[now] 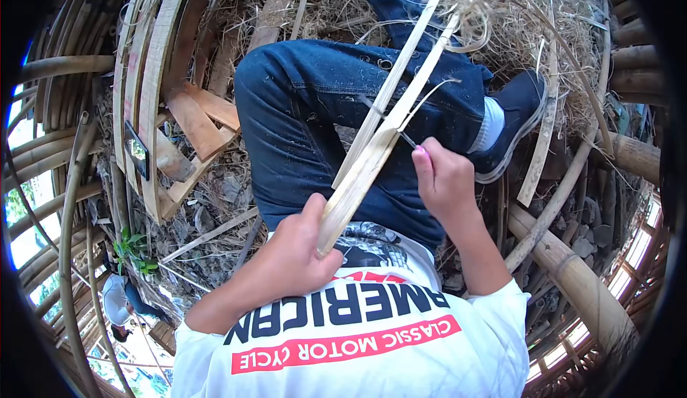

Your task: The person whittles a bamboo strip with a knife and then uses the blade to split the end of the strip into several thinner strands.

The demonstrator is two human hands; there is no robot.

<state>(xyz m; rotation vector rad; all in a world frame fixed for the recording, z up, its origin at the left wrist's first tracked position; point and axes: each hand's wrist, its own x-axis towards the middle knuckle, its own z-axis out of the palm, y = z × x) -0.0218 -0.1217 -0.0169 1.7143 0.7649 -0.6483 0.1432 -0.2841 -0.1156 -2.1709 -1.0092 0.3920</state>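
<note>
My left hand (297, 248) is closed around the lower end of a pale bamboo strip (368, 162), which runs diagonally up across my lap. In my right hand (445, 176) is a small knife (408, 138), its handle mostly hidden by the fingers. The thin blade touches the strip's right edge about midway along, where a narrow sliver (428, 101) curls away. Beside the strip, on its left, lies a second thin strip (401, 62) over my jeans.
Curled shavings (476, 22) lie on the ground ahead. Long planks (154, 90) and a phone (137, 150) are at the left. A thick bamboo pole (572, 276) stands out at the lower right. Another person (118, 301) is beyond the bamboo slats at the lower left.
</note>
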